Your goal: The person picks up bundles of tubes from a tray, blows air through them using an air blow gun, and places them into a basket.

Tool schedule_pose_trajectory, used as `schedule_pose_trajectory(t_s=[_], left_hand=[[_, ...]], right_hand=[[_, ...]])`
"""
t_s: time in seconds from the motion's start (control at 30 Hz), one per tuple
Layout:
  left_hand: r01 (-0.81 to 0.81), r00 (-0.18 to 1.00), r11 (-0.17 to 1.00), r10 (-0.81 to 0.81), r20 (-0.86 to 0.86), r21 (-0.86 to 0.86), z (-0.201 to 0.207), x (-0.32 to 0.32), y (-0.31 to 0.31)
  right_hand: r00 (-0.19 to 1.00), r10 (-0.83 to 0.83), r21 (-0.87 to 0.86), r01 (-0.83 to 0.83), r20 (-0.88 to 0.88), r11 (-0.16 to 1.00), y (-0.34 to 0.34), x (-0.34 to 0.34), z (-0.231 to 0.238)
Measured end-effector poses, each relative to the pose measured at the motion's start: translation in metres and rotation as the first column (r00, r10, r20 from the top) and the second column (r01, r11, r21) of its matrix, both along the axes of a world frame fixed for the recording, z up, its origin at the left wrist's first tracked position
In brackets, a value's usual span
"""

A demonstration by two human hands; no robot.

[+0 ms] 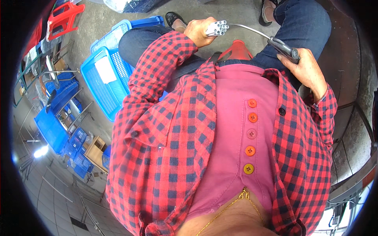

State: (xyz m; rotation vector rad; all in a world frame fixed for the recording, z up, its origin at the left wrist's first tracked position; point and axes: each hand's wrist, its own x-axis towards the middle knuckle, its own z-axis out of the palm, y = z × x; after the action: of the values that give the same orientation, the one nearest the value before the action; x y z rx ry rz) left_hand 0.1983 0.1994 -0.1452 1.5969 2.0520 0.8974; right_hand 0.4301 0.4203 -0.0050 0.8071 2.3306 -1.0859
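Note:
My left hand (pixel 200 31) is closed around a bundle of thin white tubes (pixel 219 28), whose open ends point to the right. My right hand (pixel 305 69) grips the dark handle of a tool (pixel 285 48). A thin grey metal rod (pixel 248 28) curves from the handle up to the ends of the tubes. Both hands are held above my lap, over blue jeans. I wear a red and black checked shirt over a pink buttoned top. A red plastic stool (pixel 237 48) shows between my knees.
Blue plastic baskets (pixel 103 80) lie stacked on the concrete floor to my left, one with a white sheet in it. A second red stool (pixel 63 17) stands at the far upper left. A dark rounded metal surface (pixel 348 90) is close on my right. Racks with blue crates stand further left.

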Motion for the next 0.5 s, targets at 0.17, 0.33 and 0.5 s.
schedule_pose_trajectory(t_s=[0.17, 0.33, 0.5], left_hand=[[0.010, 1.000, 1.000, -0.010, -0.011, -0.001, 0.0001, -0.0006, 0.0006], [0.016, 1.000, 1.000, -0.016, -0.005, -0.007, 0.0036, 0.0003, 0.0023], [0.027, 1.000, 1.000, -0.027, 0.004, 0.008, 0.0029, 0.0010, 0.0017]], right_hand=[[1.000, 0.005, 0.011, -0.005, 0.000, 1.000, -0.0010, -0.0015, 0.0040], [0.999, -0.029, -0.007, 0.028, -0.027, 1.000, -0.0023, -0.0022, 0.0049], [1.000, -0.001, -0.005, 0.001, -0.014, 1.000, -0.0020, -0.0038, 0.0054]])
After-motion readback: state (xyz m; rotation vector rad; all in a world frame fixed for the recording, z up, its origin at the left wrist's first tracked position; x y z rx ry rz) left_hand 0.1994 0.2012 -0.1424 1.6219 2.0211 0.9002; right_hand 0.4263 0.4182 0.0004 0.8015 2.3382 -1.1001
